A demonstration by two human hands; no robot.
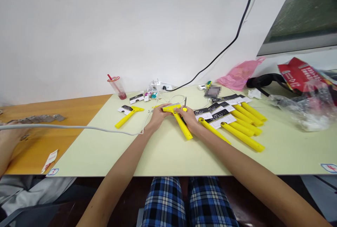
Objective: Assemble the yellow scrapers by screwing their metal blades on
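Both of my hands meet over the middle of the table around a yellow scraper (184,127), its wide head to the upper left and its handle slanting down right. My left hand (158,115) is closed on the left end of the head. In my right hand (189,114) is a slim yellow-and-black tool, seemingly a screwdriver (185,109), its thin dark shaft pointing up; the fingers also touch the scraper's neck. Another yellow scraper (129,117) lies to the left beside a black-and-white card (124,109). Right of my hands, several yellow scrapers (243,139) lie with black-and-white cards (219,117).
A white cable (105,130) crosses in front of my left forearm. At the back stand a cup with a red straw (117,87) and a power strip (156,85). Plastic bags (310,109) lie at right. Another person's hand (13,135) is at the wooden table (86,109).
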